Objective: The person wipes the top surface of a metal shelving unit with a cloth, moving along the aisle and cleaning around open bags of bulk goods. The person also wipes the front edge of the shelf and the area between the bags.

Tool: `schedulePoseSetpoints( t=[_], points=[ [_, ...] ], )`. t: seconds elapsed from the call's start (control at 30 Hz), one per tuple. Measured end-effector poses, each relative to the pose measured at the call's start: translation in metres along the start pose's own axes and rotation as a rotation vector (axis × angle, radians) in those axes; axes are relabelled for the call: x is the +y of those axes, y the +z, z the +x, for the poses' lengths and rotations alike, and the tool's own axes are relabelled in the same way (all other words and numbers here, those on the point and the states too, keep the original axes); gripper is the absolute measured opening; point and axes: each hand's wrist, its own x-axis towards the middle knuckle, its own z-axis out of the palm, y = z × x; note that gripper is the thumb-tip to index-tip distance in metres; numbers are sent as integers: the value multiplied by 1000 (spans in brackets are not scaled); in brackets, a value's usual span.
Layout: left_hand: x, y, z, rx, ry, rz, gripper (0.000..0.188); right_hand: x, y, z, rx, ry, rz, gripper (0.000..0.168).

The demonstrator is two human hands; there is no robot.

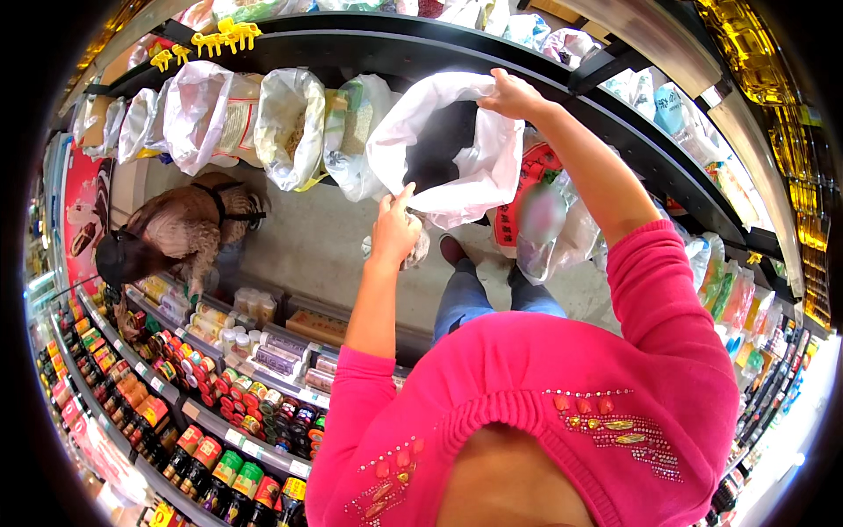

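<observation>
A large white woven sack (490, 174) stands with its mouth wide and its rim folded outward; dark, fine-looking contents (444, 141) show inside. My right hand (510, 95) grips the far right part of the rim. At the near left rim is my left hand (397, 227), fingertips on the folded edge, thumb and palm partly turned from view. To the left stand a sack of pale grains (359, 132) and a sack with brownish contents (290, 128). A red and white printed bag (517, 197) and a clear plastic bag (566, 230) lie close on the right.
A black metal shelf (395, 43) runs behind the sacks, with yellow clips (227, 36) on it. At left a person (191, 217) in a dark cap bends by shelves of jars (240, 395). Grey floor (316, 250) shows between. Bottles of yellow oil (744, 53) stand at upper right.
</observation>
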Motion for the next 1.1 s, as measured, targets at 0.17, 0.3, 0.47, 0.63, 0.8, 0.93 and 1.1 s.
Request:
schedulePoseSetpoints(
  t=[0.17, 0.3, 0.47, 0.63, 0.8, 0.93, 1.1],
  points=[
    [1, 0, -1, 14, 6, 37, 64, 20, -11, -33, 314, -164, 125, 63],
    [14, -12, -24, 37, 11, -42, 72, 75, -15, -105, 634, -167, 190, 38],
    [49, -6, -61, 0, 86, -45, 75, 215, 38, -197, 637, 348, 35, 52],
    [84, 38, -84, -304, 250, 73, 68, 251, 79, -222, 151, 609, 125, 96],
    [140, 133, -86, -868, 369, 472, 87, 235, 85, -194, 203, 699, 251, 94],
    [136, 233, -84, -914, 313, 697, 88, 248, 84, -172, 224, 700, 465, 62],
    [126, 258, -72, -730, 262, 644, 48, 235, 63, -160, 499, 339, 626, 30]
  ],
)
